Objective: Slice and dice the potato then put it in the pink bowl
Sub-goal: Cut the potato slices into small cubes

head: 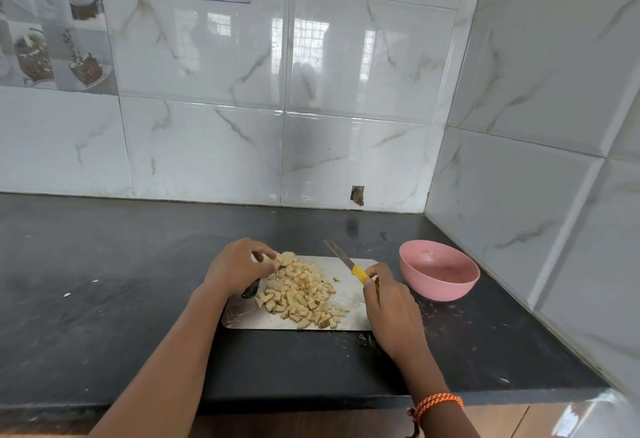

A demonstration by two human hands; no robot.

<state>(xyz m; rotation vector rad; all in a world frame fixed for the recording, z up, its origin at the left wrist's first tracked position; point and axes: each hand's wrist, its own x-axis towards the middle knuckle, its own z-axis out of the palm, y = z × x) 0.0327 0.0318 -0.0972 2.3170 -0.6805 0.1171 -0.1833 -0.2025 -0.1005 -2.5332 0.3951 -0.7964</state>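
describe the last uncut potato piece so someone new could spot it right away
Find the pale cutting board on the dark counter. At its far left corner, the left hand pinches the potato chunk, larger than the diced cubes heaped beside it.

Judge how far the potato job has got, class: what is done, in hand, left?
Done: most potato lies as diced pieces on the cutting board. In hand: the left hand holds a last uncut chunk; the right hand grips the knife. Left: dice it, then fill the pink bowl, which holds no dice.
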